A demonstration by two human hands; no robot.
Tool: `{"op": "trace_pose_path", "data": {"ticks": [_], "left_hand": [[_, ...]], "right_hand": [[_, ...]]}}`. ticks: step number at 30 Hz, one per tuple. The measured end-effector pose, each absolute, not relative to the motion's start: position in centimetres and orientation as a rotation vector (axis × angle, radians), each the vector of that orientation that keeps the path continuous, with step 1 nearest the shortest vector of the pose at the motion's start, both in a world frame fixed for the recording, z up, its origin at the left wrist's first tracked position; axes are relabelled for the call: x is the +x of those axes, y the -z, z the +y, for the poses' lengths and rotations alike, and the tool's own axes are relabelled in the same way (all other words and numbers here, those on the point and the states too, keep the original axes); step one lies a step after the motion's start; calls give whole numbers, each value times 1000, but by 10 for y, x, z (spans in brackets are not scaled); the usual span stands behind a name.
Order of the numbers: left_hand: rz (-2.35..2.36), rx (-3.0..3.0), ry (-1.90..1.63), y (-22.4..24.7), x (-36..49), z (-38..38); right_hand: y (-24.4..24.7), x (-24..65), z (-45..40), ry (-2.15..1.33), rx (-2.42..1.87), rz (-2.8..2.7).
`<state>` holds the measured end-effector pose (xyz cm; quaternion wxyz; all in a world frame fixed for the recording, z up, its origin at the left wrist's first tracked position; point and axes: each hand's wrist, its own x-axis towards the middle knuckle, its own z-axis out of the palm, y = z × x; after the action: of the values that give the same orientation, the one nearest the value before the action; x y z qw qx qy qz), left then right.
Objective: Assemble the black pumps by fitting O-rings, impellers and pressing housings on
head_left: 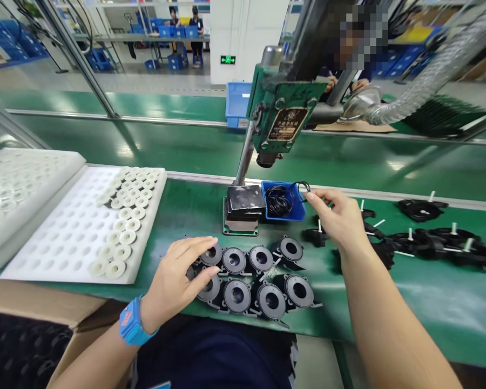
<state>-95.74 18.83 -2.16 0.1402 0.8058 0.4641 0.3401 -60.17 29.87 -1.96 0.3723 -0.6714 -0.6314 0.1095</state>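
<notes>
My right hand [336, 216] is closed, pinching a thin black ring [302, 186] at the right edge of a small blue bin [285, 215]. More black rings [278, 200] lie in a tangle inside that bin. Over the left end of two rows of round black parts [237, 294] hovers my left hand [186, 267], thumb and fingers apart with nothing between them. A blue watch is on the left wrist. Left of the bin, a dark metal block [245, 200] sits on the base of a green press [285, 116].
White foam trays [65, 227] with white rings [127, 236] stand on the left, above an open cardboard box [83, 335]. More black parts with white pins [421, 237] lie at the right. A silver hose [425, 81] and a person's hands [360, 84] are beyond.
</notes>
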Motion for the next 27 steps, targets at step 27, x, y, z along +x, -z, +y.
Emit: {"op": "trace_pose_path", "data": {"ticks": [27], "left_hand": [[1107,2262,-1420,10,-988,163]], "right_hand": [[44,-620,335,310,-2081,-2155]]}}
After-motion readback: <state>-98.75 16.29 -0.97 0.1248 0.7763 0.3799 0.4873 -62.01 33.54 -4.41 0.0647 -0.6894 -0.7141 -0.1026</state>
